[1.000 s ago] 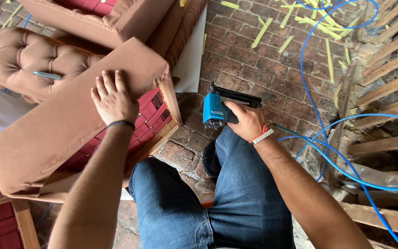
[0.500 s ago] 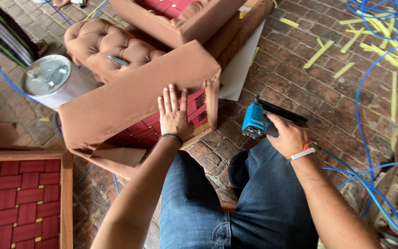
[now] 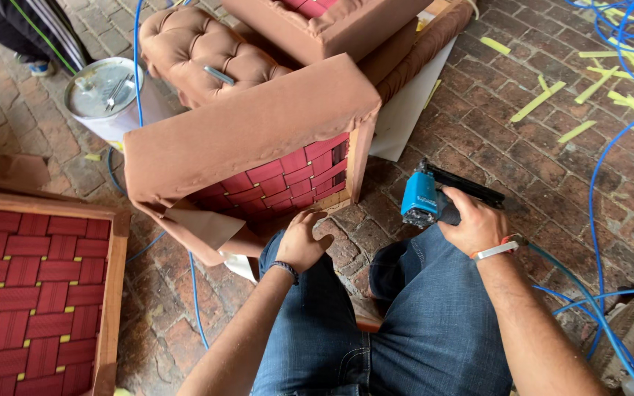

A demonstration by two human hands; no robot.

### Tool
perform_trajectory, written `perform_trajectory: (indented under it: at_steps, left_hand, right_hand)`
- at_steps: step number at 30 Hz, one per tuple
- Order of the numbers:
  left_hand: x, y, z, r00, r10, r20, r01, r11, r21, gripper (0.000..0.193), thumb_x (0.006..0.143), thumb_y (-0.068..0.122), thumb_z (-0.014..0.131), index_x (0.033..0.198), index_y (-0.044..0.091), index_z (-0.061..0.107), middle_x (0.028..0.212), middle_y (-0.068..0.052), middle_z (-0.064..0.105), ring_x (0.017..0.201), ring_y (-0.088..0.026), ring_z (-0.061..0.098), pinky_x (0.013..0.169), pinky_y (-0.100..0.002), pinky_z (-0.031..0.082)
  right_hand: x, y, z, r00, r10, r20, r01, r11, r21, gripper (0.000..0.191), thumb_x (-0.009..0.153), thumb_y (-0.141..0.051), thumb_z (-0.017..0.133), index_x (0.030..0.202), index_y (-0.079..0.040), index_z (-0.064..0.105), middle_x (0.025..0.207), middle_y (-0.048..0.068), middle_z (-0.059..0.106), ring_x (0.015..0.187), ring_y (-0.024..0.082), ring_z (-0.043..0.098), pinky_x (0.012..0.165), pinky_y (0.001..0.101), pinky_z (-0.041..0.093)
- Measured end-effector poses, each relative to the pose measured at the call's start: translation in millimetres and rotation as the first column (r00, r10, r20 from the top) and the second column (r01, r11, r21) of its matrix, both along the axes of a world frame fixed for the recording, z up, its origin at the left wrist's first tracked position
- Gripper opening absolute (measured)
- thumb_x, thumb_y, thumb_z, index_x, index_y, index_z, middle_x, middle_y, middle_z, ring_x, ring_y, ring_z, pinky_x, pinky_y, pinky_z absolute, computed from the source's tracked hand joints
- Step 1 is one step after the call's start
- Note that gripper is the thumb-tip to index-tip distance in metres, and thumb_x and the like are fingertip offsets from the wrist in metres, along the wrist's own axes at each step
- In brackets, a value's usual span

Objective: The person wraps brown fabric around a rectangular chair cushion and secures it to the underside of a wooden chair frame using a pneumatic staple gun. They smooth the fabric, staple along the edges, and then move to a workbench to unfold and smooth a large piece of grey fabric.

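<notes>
Left hand (image 3: 301,242) gripping the lower edge of the upholstered seat frame (image 3: 258,147) tilted on the brick floor; right hand (image 3: 471,224) clenching a blue staple gun (image 3: 427,199), lying just right of the frame.

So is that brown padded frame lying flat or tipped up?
Tipped up. The padded frame stands on its edge, its red webbing facing the person, whose left hand grips its lower rail.

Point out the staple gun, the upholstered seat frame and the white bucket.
staple gun (image 3: 421,199), head view, blue body.
upholstered seat frame (image 3: 251,132), head view, brown fabric top.
white bucket (image 3: 104,89), head view, metal lid.
</notes>
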State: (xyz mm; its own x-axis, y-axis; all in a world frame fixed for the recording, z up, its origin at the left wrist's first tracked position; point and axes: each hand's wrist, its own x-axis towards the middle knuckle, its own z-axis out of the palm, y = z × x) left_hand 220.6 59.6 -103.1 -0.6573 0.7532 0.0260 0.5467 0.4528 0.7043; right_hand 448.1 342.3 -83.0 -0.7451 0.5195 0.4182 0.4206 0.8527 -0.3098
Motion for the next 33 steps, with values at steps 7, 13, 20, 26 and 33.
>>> perform_trajectory:
  at_steps: [7, 13, 20, 26, 33]
  left_hand:
    - [-8.6, -27.0, 5.5, 0.977, 0.117, 0.181, -0.131, 0.989, 0.066, 0.054, 0.079, 0.027, 0.074, 0.130, 0.011, 0.067, 0.128, -0.018, 0.069, 0.119, -0.034, 0.065, 0.101, -0.040, 0.052]
    - [-1.5, -59.1, -10.3, 0.986, 0.024, 0.168, 0.002, 0.988, -0.155, 0.055, 0.081, 0.035, 0.069, 0.133, 0.018, 0.068, 0.123, -0.018, 0.073, 0.118, -0.032, 0.068, 0.105, -0.039, 0.053]
    - [-7.6, -95.8, -58.0, 0.996, -0.064, 0.065, 0.076, 0.979, -0.190, 0.056, 0.085, 0.048, 0.062, 0.135, 0.021, 0.066, 0.143, -0.008, 0.060, 0.139, -0.025, 0.049, 0.121, -0.045, 0.025]
    - [-6.5, -98.6, -59.6, 0.994, -0.101, 0.037, 0.106, 0.978, -0.182, 0.054, 0.085, 0.046, 0.064, 0.133, 0.021, 0.067, 0.140, -0.008, 0.062, 0.137, -0.026, 0.050, 0.120, -0.045, 0.027]
    - [-7.5, -103.4, -56.7, 0.994, -0.072, 0.080, 0.081, 0.990, -0.112, 0.045, 0.087, 0.039, 0.064, 0.128, 0.020, 0.070, 0.136, -0.008, 0.065, 0.133, -0.026, 0.056, 0.118, -0.042, 0.033]
  right_hand:
    - [-3.6, -3.4, -7.3, 0.999, -0.029, 0.034, 0.028, 0.999, 0.037, 0.064, 0.072, -0.030, 0.085, 0.133, -0.025, 0.067, 0.107, 0.010, 0.076, 0.091, 0.034, 0.074, 0.078, 0.0467, 0.059]
    - [-8.8, -8.4, -14.0, 1.000, -0.003, 0.031, 0.001, 0.996, 0.091, 0.062, 0.075, -0.033, 0.085, 0.135, -0.027, 0.069, 0.102, 0.011, 0.075, 0.089, 0.033, 0.073, 0.083, 0.0477, 0.060]
    - [-18.0, -23.9, -19.4, 0.992, 0.042, 0.121, -0.046, 0.999, 0.027, 0.066, 0.071, -0.030, 0.085, 0.135, -0.025, 0.067, 0.106, 0.011, 0.076, 0.089, 0.034, 0.074, 0.083, 0.0473, 0.060]
    - [-27.9, -43.9, -6.3, 0.994, 0.006, 0.111, -0.014, 0.997, 0.070, 0.068, 0.073, -0.031, 0.087, 0.138, -0.028, 0.068, 0.102, 0.011, 0.077, 0.089, 0.036, 0.074, 0.079, 0.0478, 0.059]
    - [-65.6, -70.5, 7.8, 0.987, 0.163, 0.014, -0.164, 0.983, 0.089, 0.069, 0.072, -0.029, 0.085, 0.138, -0.023, 0.067, 0.105, 0.011, 0.076, 0.087, 0.034, 0.074, 0.078, 0.0464, 0.060]
